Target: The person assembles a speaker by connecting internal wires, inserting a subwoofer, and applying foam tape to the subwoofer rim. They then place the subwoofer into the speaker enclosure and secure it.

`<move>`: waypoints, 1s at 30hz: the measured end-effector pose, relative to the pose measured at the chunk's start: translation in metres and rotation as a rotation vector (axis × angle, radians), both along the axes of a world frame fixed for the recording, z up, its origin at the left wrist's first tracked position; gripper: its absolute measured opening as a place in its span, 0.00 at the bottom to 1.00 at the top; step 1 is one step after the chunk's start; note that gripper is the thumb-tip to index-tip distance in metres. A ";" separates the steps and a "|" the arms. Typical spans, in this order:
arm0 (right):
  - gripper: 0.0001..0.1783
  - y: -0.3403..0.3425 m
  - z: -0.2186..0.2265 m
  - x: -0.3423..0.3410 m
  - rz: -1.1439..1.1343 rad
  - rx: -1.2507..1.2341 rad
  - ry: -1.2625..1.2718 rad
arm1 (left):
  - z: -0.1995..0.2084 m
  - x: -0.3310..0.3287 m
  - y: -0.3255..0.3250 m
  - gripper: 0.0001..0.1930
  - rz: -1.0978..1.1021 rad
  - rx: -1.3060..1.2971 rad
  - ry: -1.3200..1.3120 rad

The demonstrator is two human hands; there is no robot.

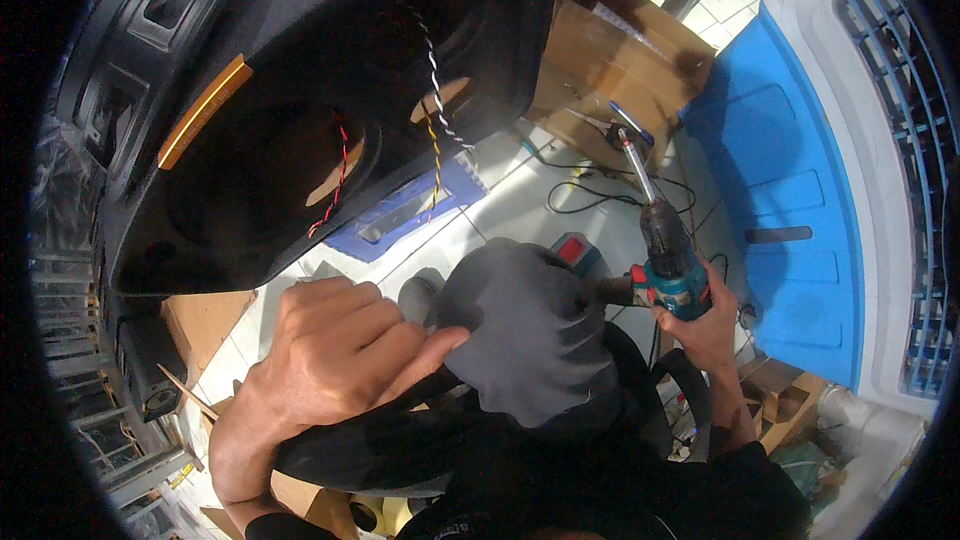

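Observation:
My right hand (708,325) is wrapped around the grip of a teal and black cordless drill (665,250), its long bit pointing up and away from me. My left hand (335,350) is closed with the thumb along the side; whatever lies inside the fingers, if anything, is hidden. Beyond it stands a large black carpeted speaker box (300,15) with round openings. Out of these hang a red twisted wire (345,162), a yellow and black one (436,165) and a white and black one (434,80). A gold strip (205,112) sits along the box's left side.
An open cardboard box (625,60) stands behind the drill, with tools and a black cable (590,208) near it. To the right rises a blue and white plastic panel (800,180). A blue-framed piece (410,210) lies on the tiles. At left is a black-framed speaker (150,30).

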State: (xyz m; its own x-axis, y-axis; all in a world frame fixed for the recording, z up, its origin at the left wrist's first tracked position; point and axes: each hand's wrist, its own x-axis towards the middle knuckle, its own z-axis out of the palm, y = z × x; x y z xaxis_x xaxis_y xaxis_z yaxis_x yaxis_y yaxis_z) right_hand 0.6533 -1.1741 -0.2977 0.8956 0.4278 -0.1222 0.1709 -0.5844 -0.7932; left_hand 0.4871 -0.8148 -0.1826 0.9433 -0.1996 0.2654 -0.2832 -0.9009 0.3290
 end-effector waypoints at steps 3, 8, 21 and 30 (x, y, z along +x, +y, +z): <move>0.42 0.000 0.000 0.000 -0.004 -0.026 0.000 | 0.000 0.000 0.000 0.12 0.003 -0.006 0.001; 0.42 0.000 -0.004 0.002 -0.005 -0.035 -0.033 | -0.003 0.006 0.000 0.19 -0.008 -0.007 -0.077; 0.39 -0.003 -0.070 0.023 0.007 -0.131 -0.072 | 0.004 0.001 -0.001 0.11 0.002 0.000 -0.015; 0.33 -0.011 -0.152 0.057 0.175 -0.190 -0.099 | -0.001 0.001 0.002 0.18 -0.037 0.064 -0.129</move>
